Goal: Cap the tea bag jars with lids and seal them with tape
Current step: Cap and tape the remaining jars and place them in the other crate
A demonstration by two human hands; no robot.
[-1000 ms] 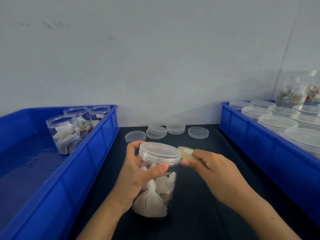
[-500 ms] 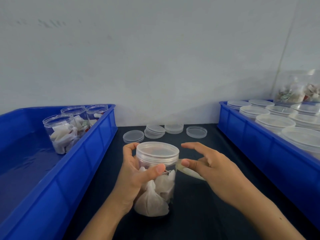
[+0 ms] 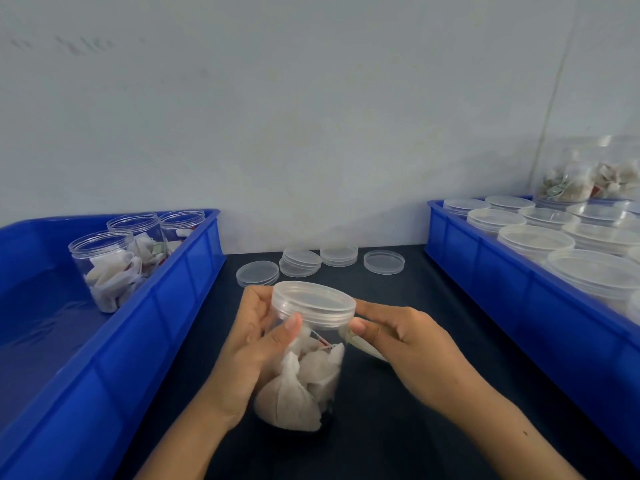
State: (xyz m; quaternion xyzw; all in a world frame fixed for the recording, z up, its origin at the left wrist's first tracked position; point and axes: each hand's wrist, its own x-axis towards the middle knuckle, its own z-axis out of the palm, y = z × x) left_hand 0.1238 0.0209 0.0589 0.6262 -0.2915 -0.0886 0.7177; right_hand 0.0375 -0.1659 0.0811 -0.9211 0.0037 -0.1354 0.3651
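Gripping the capped jar [image 3: 301,362] below its lid [image 3: 313,303], your left hand [image 3: 256,344] curls round it; your right hand [image 3: 405,344] pinches tape [image 3: 360,344] against the rim. No legible writing.

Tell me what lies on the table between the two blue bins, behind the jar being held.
In the head view, loose clear lids lie on the dark table between the left bin and the right bin, some stacked.

The left hand [image 3: 256,344] hid much of the jar [image 3: 304,368], and the jar's base was lost in shadow. The right hand [image 3: 408,344] covered most of the tape strip [image 3: 356,344]. Both blue bins [image 3: 104,368] [image 3: 519,292] ran off the picture's edges. The far-right bag [image 3: 588,174] was blurred, its contents unclear.
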